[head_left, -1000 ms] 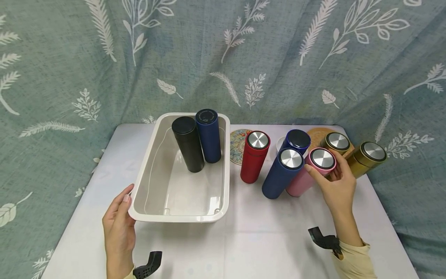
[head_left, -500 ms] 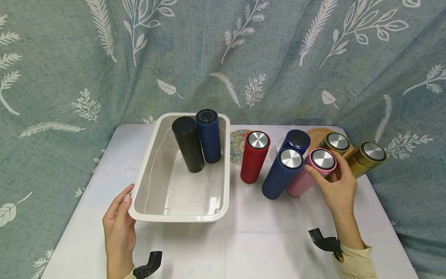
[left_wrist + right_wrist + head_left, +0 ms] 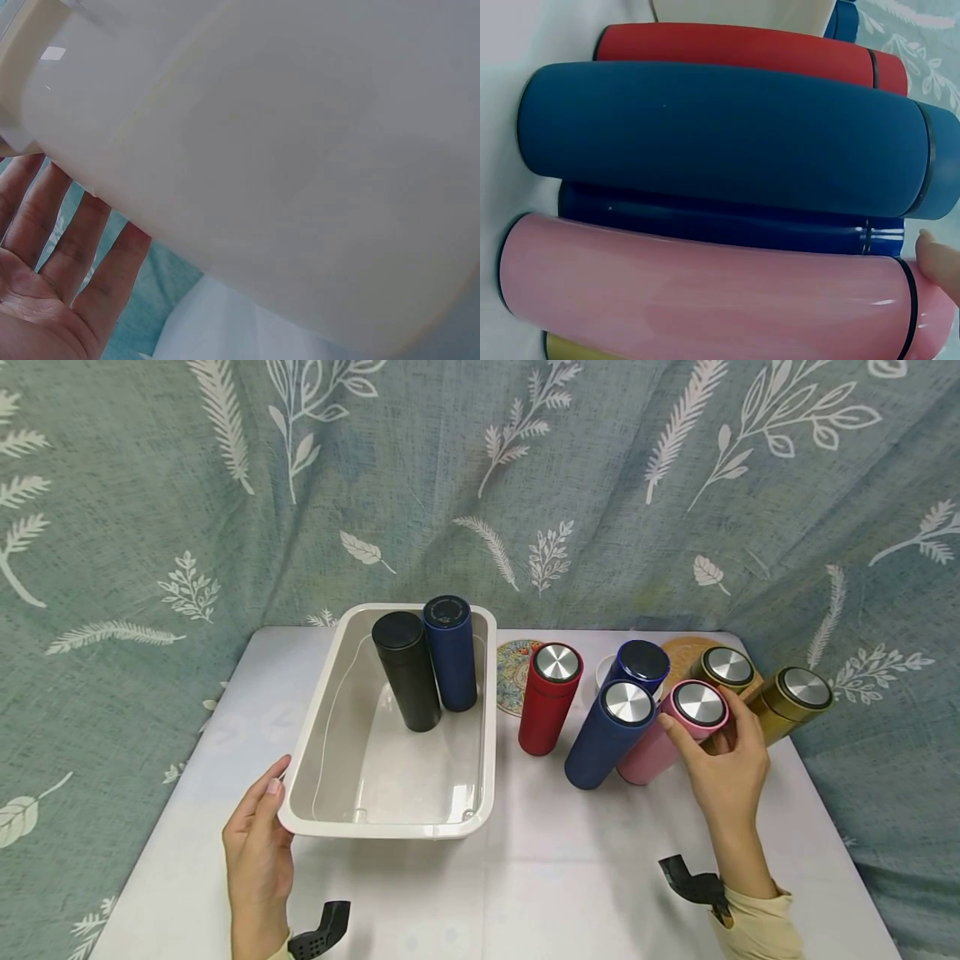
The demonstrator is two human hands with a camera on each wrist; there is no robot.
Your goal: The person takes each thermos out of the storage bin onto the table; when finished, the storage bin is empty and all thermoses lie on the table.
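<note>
My left hand [image 3: 258, 852] holds the left near corner of a white plastic bin [image 3: 487, 718], thumb at the rim; the left wrist view shows its fingers against the outer wall. Inside the bin stand a black thermos bottle [image 3: 408, 685] and a navy one [image 3: 453, 664]. On the right, my right hand [image 3: 723, 768] grips a pink thermos bottle [image 3: 652, 750] near its steel-topped lid, thumb on the near side. Close beside it are a matte blue thermos [image 3: 602, 743] and a shiny dark-blue one [image 3: 637, 664]. The right wrist view shows the pink body [image 3: 705, 289] lengthwise.
A red thermos [image 3: 547, 714] stands between the bin and the blue bottles. Two gold thermoses [image 3: 723, 667] are at the far right, behind and beside my right hand. A patterned round mat [image 3: 512, 681] and a tan round mat [image 3: 678, 650] lie at the table's back edge.
Almost nothing differs. The pink thermos's lid has shifted very slightly to the right with my right hand; the left hand stays on the bin.
</note>
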